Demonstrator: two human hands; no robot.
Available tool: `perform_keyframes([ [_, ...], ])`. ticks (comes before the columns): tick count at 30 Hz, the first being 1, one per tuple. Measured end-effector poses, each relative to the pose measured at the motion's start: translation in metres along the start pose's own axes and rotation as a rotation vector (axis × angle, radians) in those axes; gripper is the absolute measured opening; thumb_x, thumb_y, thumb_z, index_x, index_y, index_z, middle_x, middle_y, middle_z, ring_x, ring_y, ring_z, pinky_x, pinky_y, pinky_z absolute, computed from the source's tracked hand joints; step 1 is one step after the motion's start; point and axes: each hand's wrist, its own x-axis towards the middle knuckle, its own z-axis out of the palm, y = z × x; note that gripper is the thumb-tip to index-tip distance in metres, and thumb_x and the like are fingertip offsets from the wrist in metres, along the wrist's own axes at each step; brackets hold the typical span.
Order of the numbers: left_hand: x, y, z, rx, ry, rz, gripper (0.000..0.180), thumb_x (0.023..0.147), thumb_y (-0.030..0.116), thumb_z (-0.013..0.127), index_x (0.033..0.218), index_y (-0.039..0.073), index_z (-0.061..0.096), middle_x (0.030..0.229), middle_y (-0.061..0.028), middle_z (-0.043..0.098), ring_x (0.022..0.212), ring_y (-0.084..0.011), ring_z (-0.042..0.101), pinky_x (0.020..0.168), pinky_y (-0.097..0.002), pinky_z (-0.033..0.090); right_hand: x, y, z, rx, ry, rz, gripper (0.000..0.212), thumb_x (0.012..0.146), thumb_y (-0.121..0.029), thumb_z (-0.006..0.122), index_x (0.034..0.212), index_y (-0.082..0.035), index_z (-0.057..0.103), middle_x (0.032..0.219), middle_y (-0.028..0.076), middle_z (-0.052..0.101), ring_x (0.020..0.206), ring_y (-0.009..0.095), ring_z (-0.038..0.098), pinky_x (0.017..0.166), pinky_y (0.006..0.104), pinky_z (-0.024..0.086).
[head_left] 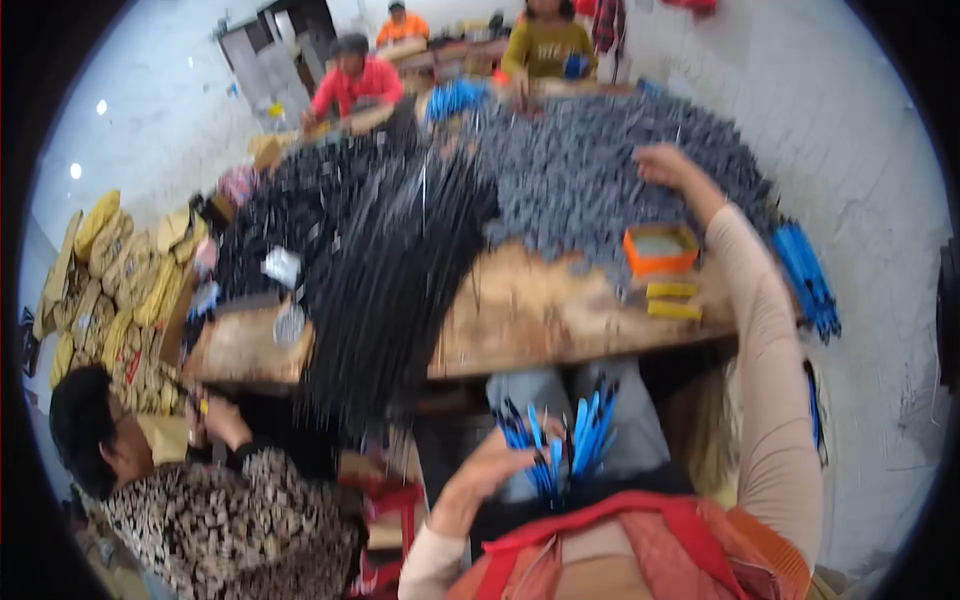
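My left hand [490, 464] is closed around a fanned bunch of slender blue and black strips [590, 430], held low over my lap. The strips spread upward, and their exact kind is too blurred to tell. My right hand [662, 166] reaches far forward over a wide heap of small grey pieces [570, 180] on the wooden table [530, 310]. Its fingers look spread apart just above the heap's right part, with nothing visible in them. Left of the grey heap lies a thick spread of long black strips [400, 270], overhanging the table's front edge.
An orange box [660, 249] and yellow blocks [674, 300] sit on the right. Blue strips [806, 278] hang at the table's right edge. A co-worker in a patterned top [230, 520] sits close on my left. Other people sit across the table. Yellowish sacks [120, 280] are piled left.
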Motion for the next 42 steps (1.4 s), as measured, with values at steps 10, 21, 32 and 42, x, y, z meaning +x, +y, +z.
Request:
perform_keyframes([
  [10,-0.027,0.005,0.037,0.155,0.061,0.086,0.025,0.075,0.007,0.079,0.094,0.004,0.064,0.1,-0.0052,0.061,0.097,-0.0164,0.06,0.087,-0.0313,0.046,-0.37,-0.022,0.208,0.131,-0.592,0.121,0.029,0.091,-0.019,0.063,0.114,-0.002,0.059,0.089,0.01,0.065,0.074,0.019,0.069,0.068,0.0288,0.057],
  [21,-0.032,-0.009,0.055,0.448,0.246,0.075,0.04,0.07,0.012,0.081,0.105,0.001,0.065,0.095,-0.0027,0.063,0.084,-0.0119,0.06,0.077,-0.0272,0.048,-0.392,0.014,0.207,0.107,-0.9,0.409,0.02,0.091,-0.017,0.065,0.101,0.001,0.068,0.085,0.009,0.07,0.079,0.015,0.07,0.066,0.0255,0.057],
  [32,-0.013,-0.005,0.06,0.319,0.212,-0.048,0.023,0.067,0.008,0.08,0.087,0.003,0.07,0.099,-0.006,0.063,0.091,-0.0141,0.061,0.079,-0.0294,0.049,-0.385,0.025,0.186,0.195,-0.822,0.387,0.025,0.094,-0.022,0.06,0.101,0.002,0.063,0.082,0.007,0.066,0.076,0.017,0.068,0.066,0.0288,0.058],
  [42,-0.01,0.005,0.062,0.448,0.146,-0.01,0.024,0.066,0.009,0.081,0.086,0.005,0.069,0.11,-0.0064,0.058,0.1,-0.0151,0.058,0.086,-0.0298,0.047,-0.39,0.008,0.191,0.072,-0.822,0.386,0.016,0.083,-0.01,0.071,0.095,-0.001,0.065,0.082,0.007,0.068,0.074,0.013,0.067,0.064,0.0257,0.055],
])
